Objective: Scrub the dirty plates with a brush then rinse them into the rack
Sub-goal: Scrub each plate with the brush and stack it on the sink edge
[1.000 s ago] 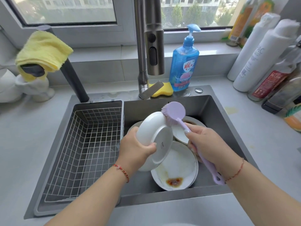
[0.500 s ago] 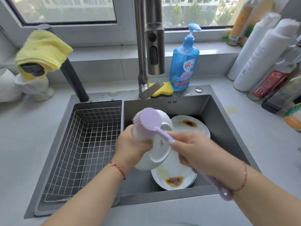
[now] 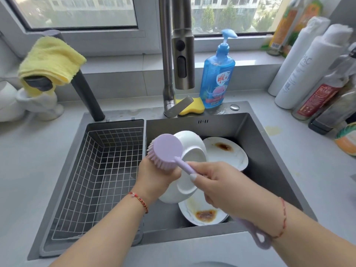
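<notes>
My left hand [image 3: 154,176] grips a white plate [image 3: 189,162] on edge over the sink, its underside facing me. My right hand [image 3: 217,182] holds the handle of a lilac dish brush [image 3: 166,151], whose round head lies over the plate's left rim and my left fingers. Two stained plates lie in the sink basin: one [image 3: 225,153] at the back with a brown spot, one [image 3: 202,212] at the front with brown sauce. The wire rack [image 3: 92,170] fills the sink's left part and holds nothing I can see.
The grey tap [image 3: 183,54] hangs over the sink [image 3: 265,160]. Behind it stand a blue soap bottle [image 3: 216,74] and a yellow sponge [image 3: 194,106]. A yellow cloth [image 3: 50,60] drapes over a dark spout at the left. Several bottles [image 3: 312,74] crowd the right counter.
The brush head has swept left across the held plate, from its top right edge to its left rim over my left fingers. The plate has stayed tilted in my left hand.
</notes>
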Action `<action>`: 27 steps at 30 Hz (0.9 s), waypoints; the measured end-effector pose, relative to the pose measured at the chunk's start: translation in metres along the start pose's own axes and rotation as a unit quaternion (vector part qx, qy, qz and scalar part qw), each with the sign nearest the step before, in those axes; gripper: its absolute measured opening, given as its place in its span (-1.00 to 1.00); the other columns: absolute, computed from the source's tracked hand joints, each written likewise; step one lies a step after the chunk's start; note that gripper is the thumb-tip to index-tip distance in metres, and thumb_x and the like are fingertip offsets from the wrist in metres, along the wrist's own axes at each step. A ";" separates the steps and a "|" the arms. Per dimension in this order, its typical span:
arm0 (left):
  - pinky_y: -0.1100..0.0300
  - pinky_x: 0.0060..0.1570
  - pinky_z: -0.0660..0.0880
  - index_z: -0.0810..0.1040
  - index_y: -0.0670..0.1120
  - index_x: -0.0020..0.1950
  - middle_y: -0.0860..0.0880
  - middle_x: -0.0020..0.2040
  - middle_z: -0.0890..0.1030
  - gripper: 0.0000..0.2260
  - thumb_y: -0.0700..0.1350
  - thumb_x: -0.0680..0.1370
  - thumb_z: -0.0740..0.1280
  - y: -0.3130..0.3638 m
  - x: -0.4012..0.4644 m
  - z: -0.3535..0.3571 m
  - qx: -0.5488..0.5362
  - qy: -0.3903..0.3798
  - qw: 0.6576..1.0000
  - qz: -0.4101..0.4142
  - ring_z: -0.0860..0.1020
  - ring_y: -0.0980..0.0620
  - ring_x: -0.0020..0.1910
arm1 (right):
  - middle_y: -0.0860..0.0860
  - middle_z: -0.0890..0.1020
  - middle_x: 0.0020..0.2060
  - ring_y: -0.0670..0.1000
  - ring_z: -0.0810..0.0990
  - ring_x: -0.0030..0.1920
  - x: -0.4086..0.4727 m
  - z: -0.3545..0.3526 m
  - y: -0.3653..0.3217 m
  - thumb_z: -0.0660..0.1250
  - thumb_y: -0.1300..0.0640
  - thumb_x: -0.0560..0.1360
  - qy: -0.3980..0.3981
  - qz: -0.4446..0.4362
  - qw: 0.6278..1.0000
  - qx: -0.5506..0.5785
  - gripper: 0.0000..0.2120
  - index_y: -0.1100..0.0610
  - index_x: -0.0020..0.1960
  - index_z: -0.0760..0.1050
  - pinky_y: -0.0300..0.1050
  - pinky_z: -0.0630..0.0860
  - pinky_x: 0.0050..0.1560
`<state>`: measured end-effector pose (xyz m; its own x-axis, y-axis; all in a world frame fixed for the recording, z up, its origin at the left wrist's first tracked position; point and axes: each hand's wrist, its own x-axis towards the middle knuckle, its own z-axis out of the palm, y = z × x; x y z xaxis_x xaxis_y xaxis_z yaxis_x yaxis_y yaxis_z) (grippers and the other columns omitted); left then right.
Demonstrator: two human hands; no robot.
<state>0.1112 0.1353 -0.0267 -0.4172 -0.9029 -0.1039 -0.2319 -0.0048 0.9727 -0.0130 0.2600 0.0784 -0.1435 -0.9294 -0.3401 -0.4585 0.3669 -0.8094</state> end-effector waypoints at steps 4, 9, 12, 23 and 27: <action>0.20 -0.23 0.53 0.55 0.04 -0.07 0.06 -0.15 0.66 -0.64 -0.12 0.20 0.56 0.002 -0.003 -0.003 0.046 0.002 0.999 0.006 0.63 0.04 -0.17 | -0.14 0.28 -0.58 -0.05 0.26 -0.49 0.010 -0.017 0.008 0.15 0.03 0.60 0.070 0.037 0.997 -0.006 -0.70 -0.28 0.19 0.52 -0.28 0.22 -0.51; 0.21 -0.26 0.50 0.52 0.03 -0.13 0.07 -0.20 0.62 -0.68 -0.12 0.26 0.59 0.004 -0.006 -0.008 0.084 0.003 0.996 0.026 0.60 0.05 -0.20 | 0.01 0.27 -0.46 -0.10 0.19 -0.60 0.014 -0.036 0.015 0.11 0.06 0.61 0.106 0.098 0.990 0.010 -0.69 0.16 0.17 0.55 -0.28 0.18 -0.53; 0.14 -0.18 0.53 0.56 0.01 -0.08 0.04 -0.15 0.67 -0.64 -0.12 0.19 0.57 0.003 -0.002 -0.005 0.050 0.005 0.999 0.003 0.63 -0.01 -0.15 | -0.07 0.30 -0.49 -0.06 0.26 -0.50 0.002 -0.014 0.003 0.14 0.03 0.60 0.058 0.025 0.998 -0.003 -0.72 -0.24 0.16 0.55 -0.24 0.22 -0.46; 0.24 -0.23 0.57 0.53 0.04 -0.09 0.05 -0.13 0.63 -0.61 -0.12 0.19 0.59 0.011 -0.007 -0.013 -0.035 0.056 0.997 0.026 0.62 0.10 -0.18 | 0.10 0.44 -0.42 -0.05 0.24 -0.60 0.032 -0.020 0.068 0.18 0.13 0.59 0.179 0.224 0.920 0.266 -0.79 0.23 0.10 0.50 -0.27 0.22 -0.57; 0.09 -0.17 0.62 0.56 -0.03 -0.03 -0.04 -0.11 0.68 -0.49 -0.01 0.06 0.57 0.012 -0.006 -0.010 -0.167 0.090 0.982 -0.002 0.66 -0.01 -0.14 | 0.17 0.62 -0.10 -0.05 0.32 -0.54 0.044 0.010 0.087 0.39 -0.02 0.49 0.194 0.192 0.894 0.356 -0.61 0.25 0.10 0.39 -0.19 0.37 -0.54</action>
<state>0.1192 0.1361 -0.0125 -0.2478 -0.9637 -0.0994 0.0807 -0.1228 0.9891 -0.0505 0.2520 -0.0117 -0.5267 -0.6229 -0.5784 0.3450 0.4652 -0.8152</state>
